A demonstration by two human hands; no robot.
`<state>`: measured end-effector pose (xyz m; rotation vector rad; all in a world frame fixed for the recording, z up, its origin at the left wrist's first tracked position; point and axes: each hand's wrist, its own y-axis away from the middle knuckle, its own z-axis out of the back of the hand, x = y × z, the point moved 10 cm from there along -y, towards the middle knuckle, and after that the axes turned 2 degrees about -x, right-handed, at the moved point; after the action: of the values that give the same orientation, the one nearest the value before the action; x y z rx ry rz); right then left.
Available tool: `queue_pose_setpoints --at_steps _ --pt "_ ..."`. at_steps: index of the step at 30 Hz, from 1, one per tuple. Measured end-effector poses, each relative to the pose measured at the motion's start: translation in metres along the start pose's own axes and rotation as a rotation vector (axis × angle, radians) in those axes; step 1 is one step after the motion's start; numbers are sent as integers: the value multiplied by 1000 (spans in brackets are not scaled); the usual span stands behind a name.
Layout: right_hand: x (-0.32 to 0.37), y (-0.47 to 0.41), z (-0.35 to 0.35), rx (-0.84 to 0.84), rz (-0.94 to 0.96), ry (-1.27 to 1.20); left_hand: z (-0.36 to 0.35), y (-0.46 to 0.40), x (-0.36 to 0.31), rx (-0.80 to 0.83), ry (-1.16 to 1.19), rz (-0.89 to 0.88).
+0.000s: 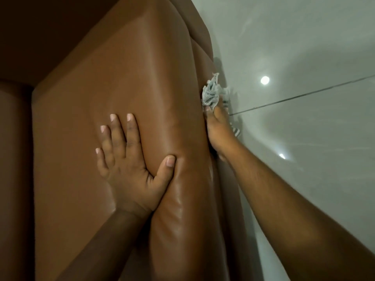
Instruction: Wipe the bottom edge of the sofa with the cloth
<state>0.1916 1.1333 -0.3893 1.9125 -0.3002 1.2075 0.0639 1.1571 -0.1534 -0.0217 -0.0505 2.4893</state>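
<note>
A brown leather sofa (121, 82) fills the left and middle of the head view, seen from above its seat cushion. My left hand (129, 159) lies flat on the cushion, fingers spread, pressing a dent into the leather. My right hand (218, 128) reaches down over the front of the sofa and grips a grey-white knitted cloth (212, 91), which is pressed against the sofa's front face near the floor. The sofa's bottom edge itself is hidden behind the cushion's curve and my right hand.
A glossy pale tiled floor (304, 138) runs along the right side, with a dark grout line (304, 95) and bright reflections of ceiling lights. The sofa's arm or back rises dark at the far left (14, 159).
</note>
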Motion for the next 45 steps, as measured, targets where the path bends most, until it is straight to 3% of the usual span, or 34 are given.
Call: queue_pose_setpoints --at_steps 9,23,29,34,38,42,45 --pt "-87 133 16 81 170 87 -5 1 1 25 -9 -13" --pt "70 -65 5 64 168 68 -6 -2 -2 -14 28 -33" --pt "32 -3 10 78 204 -3 -6 -1 -2 -21 36 -32" --pt "-58 97 13 53 161 117 -8 -1 -4 -21 30 -18" --pt "-75 149 18 75 215 143 -5 0 -4 -16 11 -22" --pt "-52 138 22 99 314 156 -6 0 -3 -7 15 -36" --pt "-36 88 17 128 257 155 -7 0 -3 -16 10 -41"
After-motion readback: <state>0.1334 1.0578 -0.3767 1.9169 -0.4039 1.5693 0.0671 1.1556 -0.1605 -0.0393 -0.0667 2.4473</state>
